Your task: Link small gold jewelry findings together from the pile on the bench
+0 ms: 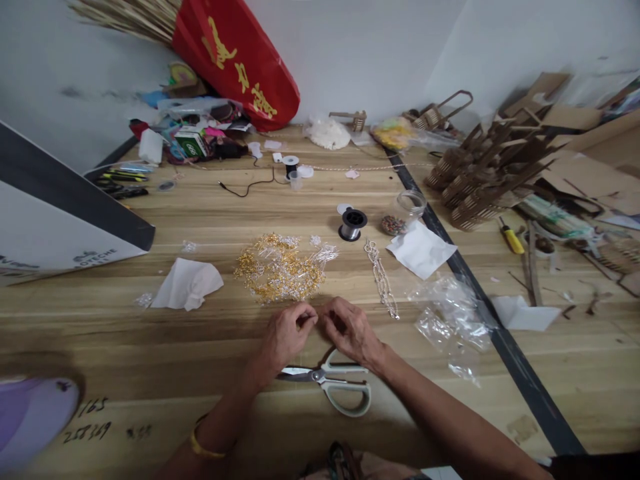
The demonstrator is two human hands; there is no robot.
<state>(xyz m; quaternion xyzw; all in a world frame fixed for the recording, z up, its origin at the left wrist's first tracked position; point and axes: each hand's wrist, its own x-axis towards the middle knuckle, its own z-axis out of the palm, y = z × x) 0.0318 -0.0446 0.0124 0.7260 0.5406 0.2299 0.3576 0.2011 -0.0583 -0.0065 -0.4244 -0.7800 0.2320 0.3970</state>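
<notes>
My left hand (pixel 293 329) and my right hand (pixel 350 328) meet fingertip to fingertip over the wooden table, both in a pinch. Whatever they pinch is too small to make out. Just beyond them lies a heap of gold and silver beaded pieces (pixel 280 270), with pale pin-like ends at its right. Scissors (pixel 345 383) with pale handles rest under my wrists, blades pointing left. To the right of the heap lie a silver bead chain (pixel 383 280) and a black spool of wire (pixel 353 225).
White paper (pixel 187 283) lies at left, another sheet (pixel 423 249) at right beside a clear jar (pixel 404 208). Clear plastic bags (pixel 453 313) sit near a dark strip in the table. Small woven baskets (pixel 475 180), a yellow-handled screwdriver (pixel 511 237) and a red bag (pixel 240 67) stand farther out.
</notes>
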